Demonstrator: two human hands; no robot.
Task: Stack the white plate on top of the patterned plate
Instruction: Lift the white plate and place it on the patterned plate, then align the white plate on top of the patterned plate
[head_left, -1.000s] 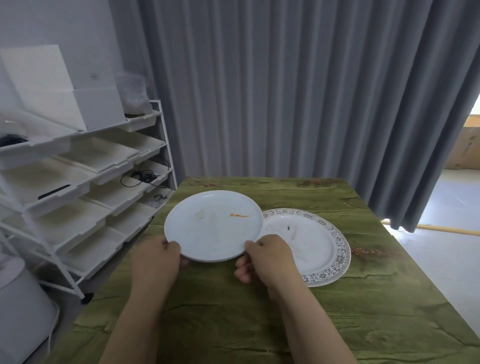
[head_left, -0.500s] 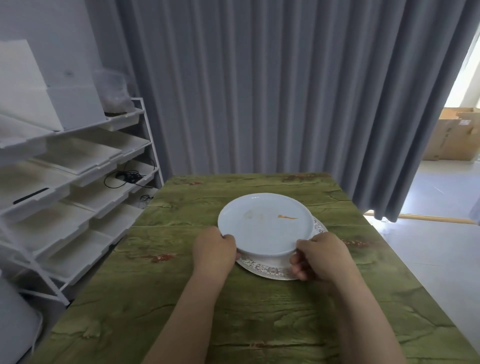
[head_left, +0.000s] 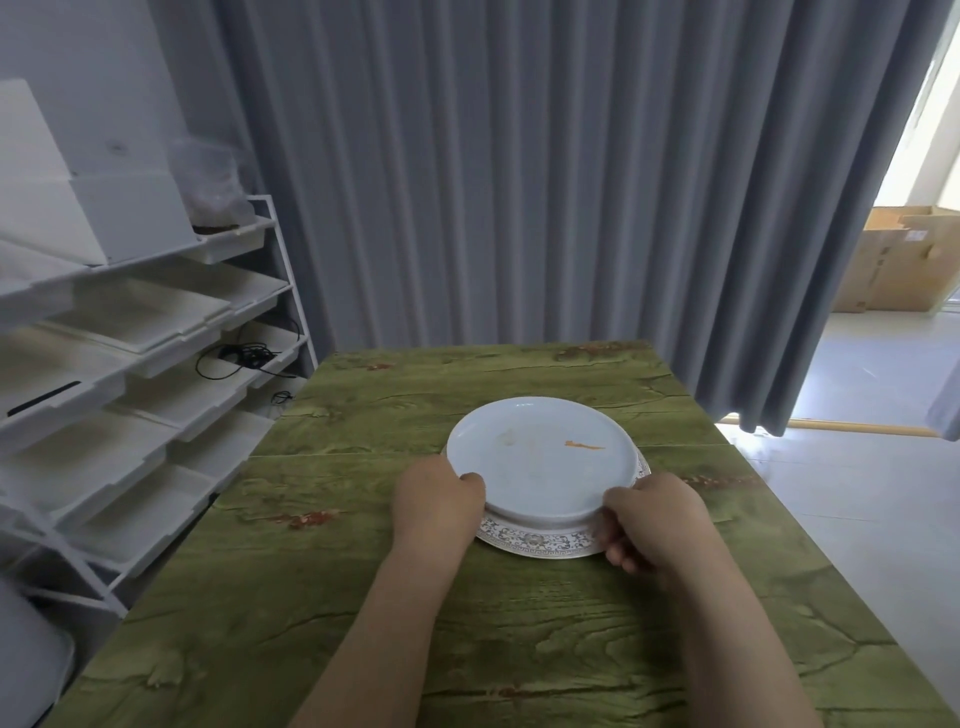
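White plate (head_left: 540, 457) sits over the patterned plate (head_left: 540, 543), covering most of it; only the patterned rim shows, along the near edge and a sliver at the right. Whether the white plate rests fully on it or is a touch raised — cannot tell. A short orange smear (head_left: 584, 445) lies right of the white plate's centre, a faint pale mark left of centre.

Left hand (head_left: 436, 501) at the white plate's near-left edge, grip closed on the rim, thumb on top, fingers curled under out of sight. Right hand (head_left: 649, 517) at the near-right edge, grip likewise closed on the rim, thumb over the top, fingertips tucked below beside the patterned rim. Both forearms bare, running back toward the camera.

Both plates on a green wood-grain table (head_left: 467, 623), about mid-width, nearer the far end than the near one.

Beyond the plates, behind the table's far edge — a grey pleated curtain (head_left: 519, 182). Left of the plates, off the table, a white rack of shallow trays (head_left: 130, 364), black cables on one tray. Far right of the plates, past the curtain's edge, a cardboard box (head_left: 904, 260) on a pale floor.
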